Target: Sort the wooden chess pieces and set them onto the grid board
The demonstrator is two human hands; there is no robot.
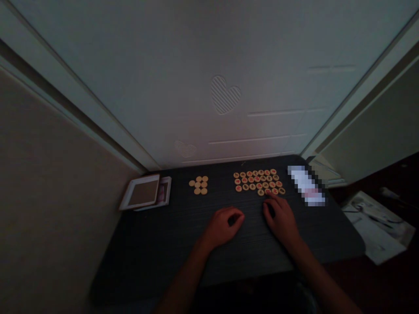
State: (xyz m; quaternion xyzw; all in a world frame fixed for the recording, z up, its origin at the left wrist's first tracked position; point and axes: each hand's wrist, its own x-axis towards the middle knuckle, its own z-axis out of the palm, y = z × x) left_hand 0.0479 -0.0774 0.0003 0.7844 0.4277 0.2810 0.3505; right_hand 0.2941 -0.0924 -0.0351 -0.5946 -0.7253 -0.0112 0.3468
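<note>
Round wooden xiangqi pieces with red and black characters (pixel 256 179) lie in several close rows on the dark table. My right hand (pixel 281 218) is just in front of them; its stretched index finger touches a red-marked piece (pixel 267 192) in the nearest row, and the thumb stands apart from it. To the left is a small group of blank-faced pieces (pixel 198 185). My left hand (pixel 224 226) rests on the table between the two groups, nearer to me. Its fingers are curled with thumb and fingertips together, and whatever may be between them is hidden.
Framed flat items (pixel 144 192) are stacked at the table's (pixel 157 253) left end. A blurred-out bright rectangle (pixel 306 185) lies at the right end. Behind stands a white panel with heart reliefs (pixel 225 93). A pale box (pixel 376 226) is beyond the right edge.
</note>
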